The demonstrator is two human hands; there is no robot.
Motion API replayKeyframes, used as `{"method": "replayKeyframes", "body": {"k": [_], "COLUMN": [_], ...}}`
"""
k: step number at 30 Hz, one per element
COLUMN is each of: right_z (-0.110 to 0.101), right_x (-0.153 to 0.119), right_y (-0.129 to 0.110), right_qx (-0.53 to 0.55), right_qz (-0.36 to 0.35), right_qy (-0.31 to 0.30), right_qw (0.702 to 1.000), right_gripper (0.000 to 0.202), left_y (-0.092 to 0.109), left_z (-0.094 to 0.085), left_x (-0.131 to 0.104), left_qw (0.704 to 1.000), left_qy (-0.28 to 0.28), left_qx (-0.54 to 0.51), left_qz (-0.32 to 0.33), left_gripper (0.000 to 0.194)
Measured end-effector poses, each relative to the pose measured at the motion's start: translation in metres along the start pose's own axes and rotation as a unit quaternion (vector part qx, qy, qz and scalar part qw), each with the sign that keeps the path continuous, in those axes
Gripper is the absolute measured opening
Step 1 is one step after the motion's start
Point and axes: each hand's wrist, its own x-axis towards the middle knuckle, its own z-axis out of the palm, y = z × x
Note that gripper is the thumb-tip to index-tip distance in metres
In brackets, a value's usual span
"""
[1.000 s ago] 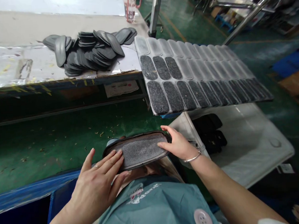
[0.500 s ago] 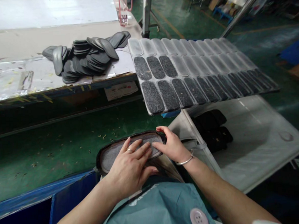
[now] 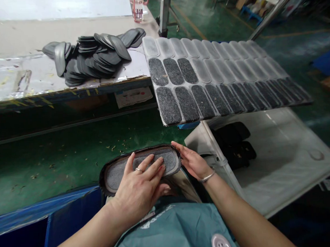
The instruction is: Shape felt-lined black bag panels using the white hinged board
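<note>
Lying in white tub [image 3: 279, 150], black pieces [image 3: 240, 151]; left fingers [image 3: 155, 167] on grey-lined oval [image 3: 169, 161]

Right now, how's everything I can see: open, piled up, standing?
Oval piece, grey face up
Left grip, open, spread over the oval piece
Right grip, at that piece's right end, openness unclear
Grey pads, heaped on the bench
Board, carrying rows of ovals
White bin, open, black pieces inside
Bottle, upright

One oval piece [image 3: 170, 159], one board [image 3: 173, 89], one cup [image 3: 137, 10], one bracelet [image 3: 207, 177]
</note>
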Motion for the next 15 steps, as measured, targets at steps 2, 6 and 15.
{"method": "replayKeyframes", "body": {"k": [2,6,15], "right_z": [0.005,0.011,0.008], "right_x": [0.003,0.003,0.001], "right_y": [-0.001,0.004,0.010], "right_qx": [0.028,0.066,-0.071], "right_qz": [0.001,-0.007,-0.051], "right_qy": [-0.036,-0.048,-0.018], "right_qw": [0.999,0.997,0.996], "right_gripper": [0.041,0.041,0.045], "left_y": [0.000,0.001,0.001], "left_z": [0.002,0.006,0.014], "left_x": [-0.001,-0.004,-0.008], "left_qw": [1.000,1.000,0.999], "left_qy": [0.007,0.028,0.042], "left_qx": [0.003,0.007,-0.004], "left_qz": [0.000,0.002,-0.003], "left_gripper": [0.037,0.033,0.034]}}
